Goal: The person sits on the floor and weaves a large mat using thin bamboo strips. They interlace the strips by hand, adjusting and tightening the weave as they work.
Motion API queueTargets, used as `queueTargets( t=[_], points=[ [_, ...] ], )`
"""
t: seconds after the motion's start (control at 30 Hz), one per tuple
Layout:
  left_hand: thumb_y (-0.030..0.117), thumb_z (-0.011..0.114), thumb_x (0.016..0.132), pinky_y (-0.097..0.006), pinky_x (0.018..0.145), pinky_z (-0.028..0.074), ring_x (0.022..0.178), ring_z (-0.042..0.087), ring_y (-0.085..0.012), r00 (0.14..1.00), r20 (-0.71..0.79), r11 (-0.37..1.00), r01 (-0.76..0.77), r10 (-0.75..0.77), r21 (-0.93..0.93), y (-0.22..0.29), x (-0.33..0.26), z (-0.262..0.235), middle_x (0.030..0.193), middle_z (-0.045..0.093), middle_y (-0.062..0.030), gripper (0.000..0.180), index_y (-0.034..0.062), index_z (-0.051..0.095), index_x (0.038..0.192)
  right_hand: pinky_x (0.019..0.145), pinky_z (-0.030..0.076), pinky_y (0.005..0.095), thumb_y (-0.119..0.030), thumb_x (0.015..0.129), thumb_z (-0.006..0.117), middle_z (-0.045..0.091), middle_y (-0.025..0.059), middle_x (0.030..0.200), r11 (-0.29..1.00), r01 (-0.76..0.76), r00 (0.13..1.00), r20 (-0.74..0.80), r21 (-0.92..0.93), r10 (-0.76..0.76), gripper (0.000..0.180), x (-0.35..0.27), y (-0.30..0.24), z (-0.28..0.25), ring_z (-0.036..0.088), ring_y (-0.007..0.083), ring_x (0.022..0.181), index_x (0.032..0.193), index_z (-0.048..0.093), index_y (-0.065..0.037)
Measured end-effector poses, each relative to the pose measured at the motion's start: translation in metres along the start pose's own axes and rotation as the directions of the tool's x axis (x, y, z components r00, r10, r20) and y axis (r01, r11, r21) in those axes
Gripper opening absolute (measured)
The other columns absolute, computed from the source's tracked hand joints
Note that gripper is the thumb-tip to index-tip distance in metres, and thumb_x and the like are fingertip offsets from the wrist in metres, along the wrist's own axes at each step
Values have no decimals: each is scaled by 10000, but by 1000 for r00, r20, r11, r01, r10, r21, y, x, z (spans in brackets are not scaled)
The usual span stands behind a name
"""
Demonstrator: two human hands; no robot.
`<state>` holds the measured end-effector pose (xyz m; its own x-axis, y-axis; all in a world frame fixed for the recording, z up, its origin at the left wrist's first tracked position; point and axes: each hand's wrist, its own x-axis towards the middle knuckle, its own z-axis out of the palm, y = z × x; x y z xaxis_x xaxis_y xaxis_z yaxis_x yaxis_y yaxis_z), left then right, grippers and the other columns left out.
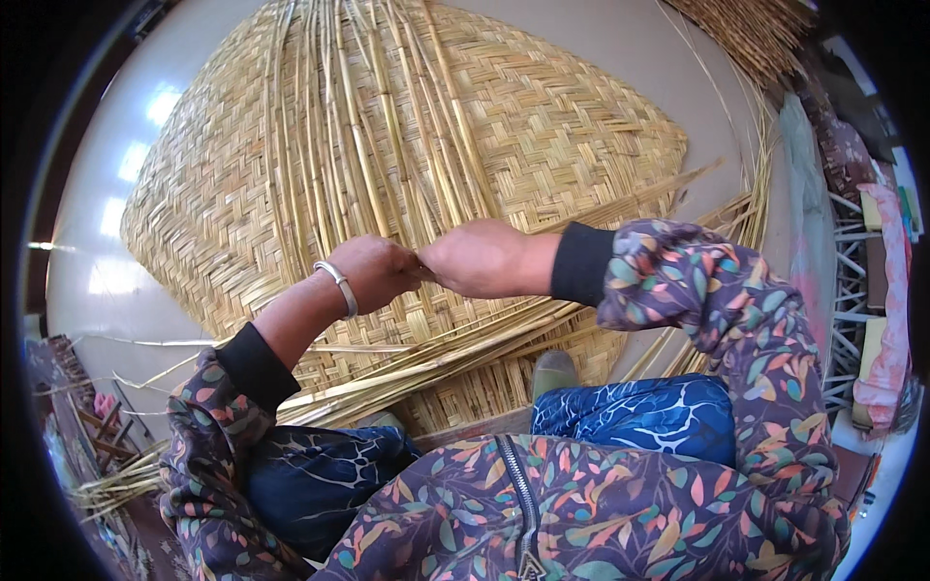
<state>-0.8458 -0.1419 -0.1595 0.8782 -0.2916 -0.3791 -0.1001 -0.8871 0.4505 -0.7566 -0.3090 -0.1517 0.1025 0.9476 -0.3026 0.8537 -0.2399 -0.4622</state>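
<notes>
My left hand, with a pale bangle at its wrist, meets my right hand above the middle of a woven mat. The fingers of both hands are closed and pressed together where they touch. What they grip is mostly hidden, though a thin piece seems to lie between the fingertips. Several long reed stalks lie lengthwise on the mat, and their near ends run down to and behind my hands. Across the near part of the mat lies a loose bundle of split strips, close to my knees.
A pile of brown stalks lies at the far right, with loose strips trailing from it. White metal racks with pink cloth stand along the right. At the left are wooden pieces. Glossy floor surrounds the mat.
</notes>
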Motion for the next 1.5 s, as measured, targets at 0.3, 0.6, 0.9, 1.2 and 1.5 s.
queueTargets(
  t=[0.3, 0.6, 0.9, 1.2, 1.5],
  points=[
    [457, 549, 832, -387, 672, 492, 748, 624, -278, 968, 12, 965, 250, -251, 86, -5, -12, -2, 782, 651, -88, 348, 139, 686, 857, 738, 469, 458, -192, 793, 519, 625, 190, 833, 971, -136, 987, -59, 197, 150, 195, 30, -10, 15, 588, 384, 825, 900, 618, -63],
    [379, 603, 855, -273, 617, 500, 750, 625, -141, 899, 155, 169, 242, -411, -955, -26, -52, 41, 887, 641, -74, 360, 26, 612, 928, 464, 458, 229, -204, 878, 546, 602, 45, 637, 583, -301, 950, 182, 755, 254, 172, 37, 9, -4, 559, 99, 477, 871, 589, -38],
    [275, 612, 864, -261, 697, 501, 821, 614, -135, 823, -186, -32, -240, -537, -970, -24, -42, 60, 924, 628, -63, 369, 26, 541, 1127, 456, 449, 209, -217, 879, 538, 581, 41, 647, 386, -297, 955, 269, 874, 125, 183, 57, -21, 1, 561, 94, 496, 828, 559, -42],
    [215, 657, 830, -240, 545, 519, 686, 651, -148, 677, -25, -228, -283, -736, -932, -44, -34, 71, 825, 654, -66, 269, 40, 594, 1025, 419, 464, 241, -159, 862, 514, 611, 73, 642, 502, -393, 914, 271, 770, 301, 154, 78, -17, 12, 598, 130, 474, 830, 556, -15],
    [190, 690, 802, -236, 496, 476, 559, 565, -92, 650, 170, -375, -190, -741, -908, -71, -52, 111, 723, 621, 7, 150, 86, 611, 874, 436, 488, 255, -138, 859, 505, 619, 83, 633, 586, -454, 888, 391, 672, 240, 154, 70, -26, 21, 614, 140, 491, 836, 557, 5]
  ],
)
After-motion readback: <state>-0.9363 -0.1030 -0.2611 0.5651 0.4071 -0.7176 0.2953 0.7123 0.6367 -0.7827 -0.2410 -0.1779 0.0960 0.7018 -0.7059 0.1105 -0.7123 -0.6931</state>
